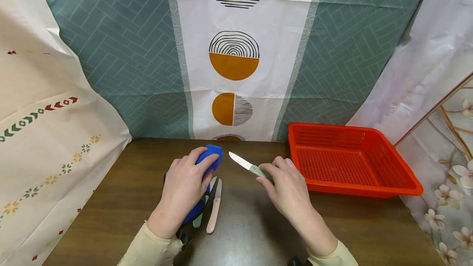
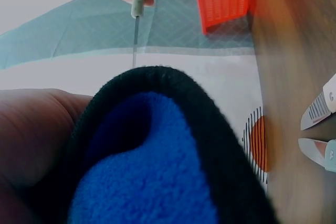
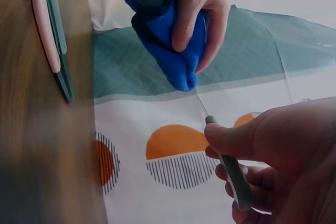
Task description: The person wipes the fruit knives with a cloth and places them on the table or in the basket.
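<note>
My left hand [image 1: 184, 184] grips a blue cloth with a dark border [image 1: 215, 151], bunched between thumb and fingers; its folds fill the left wrist view [image 2: 147, 177]. My right hand [image 1: 290, 188] holds a small knife by its pale green handle [image 3: 237, 182]. The knife's bare blade [image 1: 241, 160] points left toward the cloth, with a small gap between them in the head view. Beneath the left hand, a pink-handled knife [image 1: 213, 216] and a green-handled knife [image 1: 197, 221] lie side by side on the table, partly covered by the hanging cloth.
A red plastic basket [image 1: 354, 190] stands at the right on the brown wooden table [image 1: 111, 184]. Patterned fabric [image 1: 236, 85] hangs behind the table's back edge, with more cloth draped along both sides.
</note>
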`<state>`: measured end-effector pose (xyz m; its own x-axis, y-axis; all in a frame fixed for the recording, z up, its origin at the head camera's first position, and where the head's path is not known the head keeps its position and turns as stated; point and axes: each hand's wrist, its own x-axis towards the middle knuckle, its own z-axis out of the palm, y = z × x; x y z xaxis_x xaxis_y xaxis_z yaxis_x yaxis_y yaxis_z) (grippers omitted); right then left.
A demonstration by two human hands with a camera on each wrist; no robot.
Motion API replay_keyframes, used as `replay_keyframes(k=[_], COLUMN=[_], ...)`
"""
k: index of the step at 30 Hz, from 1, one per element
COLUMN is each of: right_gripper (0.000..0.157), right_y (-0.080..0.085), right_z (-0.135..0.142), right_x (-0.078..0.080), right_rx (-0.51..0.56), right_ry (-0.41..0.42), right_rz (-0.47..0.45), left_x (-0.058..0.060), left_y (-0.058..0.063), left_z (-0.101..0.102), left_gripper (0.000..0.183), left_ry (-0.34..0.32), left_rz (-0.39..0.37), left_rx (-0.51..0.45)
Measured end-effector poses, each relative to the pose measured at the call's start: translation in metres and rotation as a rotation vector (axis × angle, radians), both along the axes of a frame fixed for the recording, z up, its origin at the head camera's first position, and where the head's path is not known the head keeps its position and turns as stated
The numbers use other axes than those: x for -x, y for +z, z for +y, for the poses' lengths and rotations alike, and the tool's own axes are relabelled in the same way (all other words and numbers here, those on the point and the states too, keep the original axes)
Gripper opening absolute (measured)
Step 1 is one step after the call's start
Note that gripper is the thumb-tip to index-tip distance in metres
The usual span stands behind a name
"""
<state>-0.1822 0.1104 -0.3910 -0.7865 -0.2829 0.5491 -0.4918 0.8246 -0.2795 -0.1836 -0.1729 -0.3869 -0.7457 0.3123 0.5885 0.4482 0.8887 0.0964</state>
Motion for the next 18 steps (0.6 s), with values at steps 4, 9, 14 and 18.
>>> replay_keyframes(k=[4, 9, 14, 18], right_gripper=[0.032, 0.031, 0.03, 0.029], right_y=[0.005, 0.013, 0.022, 0.03], right_z=[0.005, 0.016, 0.031, 0.041], right_x=[0.0, 0.0, 0.001, 0.002], right_rx=[-0.003, -0.023, -0.052, -0.08], right_ry=[-0.011, -0.033, -0.053, -0.064], right_rz=[-0.002, 0.0, 0.014, 0.035], left_x=[0.0, 0.0, -0.001, 0.0], left_y=[0.0, 0.001, 0.001, 0.002], left_z=[0.001, 0.002, 0.003, 0.002], left_gripper=[0.048, 0.047, 0.046, 0.046], left_ry=[0.006, 0.007, 0.003, 0.003], left_rz=[-0.005, -0.01, -0.008, -0.026], left_rx=[-0.002, -0.013, -0.031, -0.035])
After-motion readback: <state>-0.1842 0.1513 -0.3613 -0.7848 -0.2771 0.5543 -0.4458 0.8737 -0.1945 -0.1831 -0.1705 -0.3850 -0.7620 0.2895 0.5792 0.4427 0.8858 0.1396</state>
